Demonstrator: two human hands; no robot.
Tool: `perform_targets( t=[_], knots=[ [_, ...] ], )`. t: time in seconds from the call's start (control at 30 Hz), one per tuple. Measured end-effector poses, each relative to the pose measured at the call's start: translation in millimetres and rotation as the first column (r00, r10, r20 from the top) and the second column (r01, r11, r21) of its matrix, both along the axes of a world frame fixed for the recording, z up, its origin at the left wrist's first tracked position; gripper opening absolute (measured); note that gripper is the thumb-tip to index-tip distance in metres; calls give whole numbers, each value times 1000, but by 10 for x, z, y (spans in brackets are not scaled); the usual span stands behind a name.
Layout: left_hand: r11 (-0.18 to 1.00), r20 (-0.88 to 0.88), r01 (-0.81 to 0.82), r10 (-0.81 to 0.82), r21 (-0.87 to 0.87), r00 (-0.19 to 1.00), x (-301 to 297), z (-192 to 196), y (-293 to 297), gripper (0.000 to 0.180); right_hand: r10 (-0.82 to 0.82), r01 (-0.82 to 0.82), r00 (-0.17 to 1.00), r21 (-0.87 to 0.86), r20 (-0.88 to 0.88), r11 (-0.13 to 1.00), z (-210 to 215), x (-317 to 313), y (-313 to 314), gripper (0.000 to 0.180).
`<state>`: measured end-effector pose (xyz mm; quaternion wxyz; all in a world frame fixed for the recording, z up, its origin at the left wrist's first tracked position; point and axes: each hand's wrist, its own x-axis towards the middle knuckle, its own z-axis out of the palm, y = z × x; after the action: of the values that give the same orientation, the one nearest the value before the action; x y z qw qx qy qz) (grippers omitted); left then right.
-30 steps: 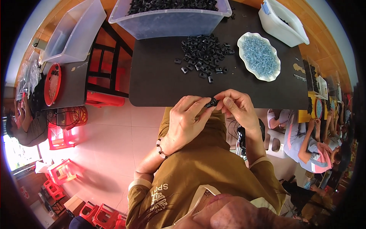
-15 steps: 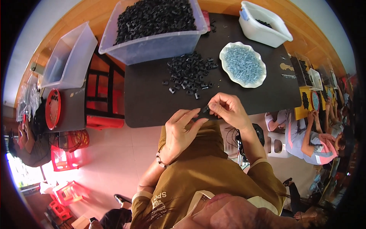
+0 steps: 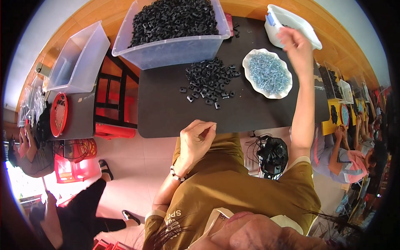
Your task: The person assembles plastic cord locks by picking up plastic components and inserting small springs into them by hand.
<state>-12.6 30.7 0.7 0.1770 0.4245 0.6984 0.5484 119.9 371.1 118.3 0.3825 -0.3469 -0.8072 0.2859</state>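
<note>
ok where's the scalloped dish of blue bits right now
In the head view the scalloped dish sits on the right part of the black table, between the loose pile of black parts and the white tub, just below the right hand.

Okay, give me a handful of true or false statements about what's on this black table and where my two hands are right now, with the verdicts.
1. The right hand is raised at the white tub. True.
2. The scalloped dish holds black parts. False: it holds small bluish-silver pieces.
3. Loose black parts lie on the black table in front of the big clear bin. True.
4. The left hand rests inside the big clear bin. False: it is at the table's near edge, fingers curled.
5. The big clear bin is empty. False: it is full of black parts.
</note>
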Motion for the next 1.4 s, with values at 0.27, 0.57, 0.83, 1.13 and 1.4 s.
perform_targets(
  t=[0.27,0.57,0.83,1.13,1.4],
  knots=[
    [999,2,48,-48,9,999,-17,-29,36,8,303,-360,869,80,391,930,-779,-72,-1277,23],
    [998,64,28,-32,52,997,6,-44,9,10,274,-401,833,183,480,898,-1051,-87,-1297,19],
    [994,188,13,-34,112,982,17,10,25,26,427,-417,898,-515,-107,749,-972,57,-1637,17],
    [962,233,68,-132,264,963,52,-138,-35,27,487,-551,811,-704,-326,447,-1101,-1,-2040,24],
    [985,520,-73,-18,154,854,32,-38,-122,24,225,-240,962,87,153,967,-1018,-116,-1764,15]
  ],
)
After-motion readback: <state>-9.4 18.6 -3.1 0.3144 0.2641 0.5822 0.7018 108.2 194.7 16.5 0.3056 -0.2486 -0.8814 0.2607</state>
